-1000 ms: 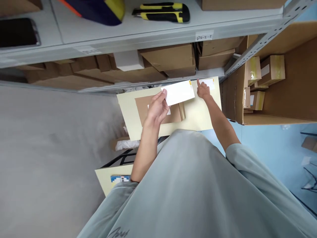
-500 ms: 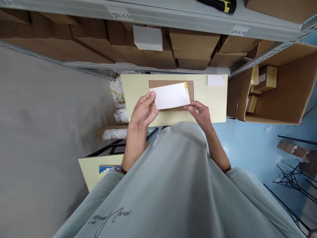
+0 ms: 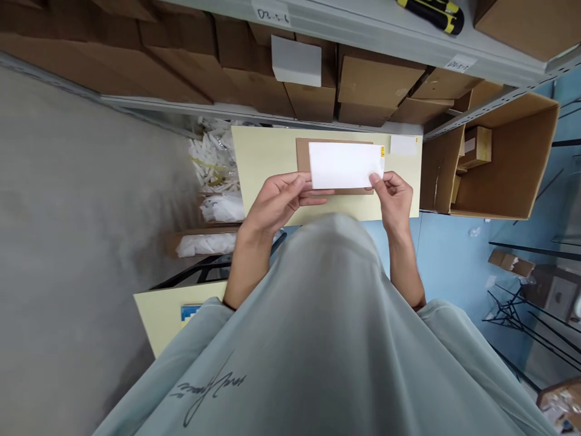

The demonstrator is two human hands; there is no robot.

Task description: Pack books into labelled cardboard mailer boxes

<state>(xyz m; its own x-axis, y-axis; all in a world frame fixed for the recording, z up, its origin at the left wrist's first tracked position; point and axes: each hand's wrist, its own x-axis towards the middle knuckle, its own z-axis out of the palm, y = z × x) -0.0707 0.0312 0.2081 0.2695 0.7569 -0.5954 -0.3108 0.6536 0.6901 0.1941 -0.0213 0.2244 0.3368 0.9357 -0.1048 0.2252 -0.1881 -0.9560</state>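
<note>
An oblong white paper slip (image 3: 342, 165) with a small orange mark at its right end is held level above the table. My right hand (image 3: 394, 200) pinches its lower right corner, thumb on top. At the lower left edge, my left hand (image 3: 284, 200) is open, its fingers stretched out and partly under the slip, its thumb just off the left side. Behind the slip, a flat brown cardboard piece (image 3: 302, 156) lies on the pale yellow table (image 3: 265, 151). A smaller white paper (image 3: 403, 145), also with an orange mark, rests at the table's far right corner.
Beyond the table stands a grey metal shelf (image 3: 363, 37) with brown boxes (image 3: 381, 79), a white box (image 3: 296, 62) and a black-yellow tool (image 3: 433, 13). To the right is a large open carton (image 3: 503, 169); on the left are bundles of white material (image 3: 222, 208).
The paper slip has shifted right and levelled out. My right hand now has its thumb on the corner. My left hand has loosened from a thumb grip, its fingers stretching out beneath the slip.
</note>
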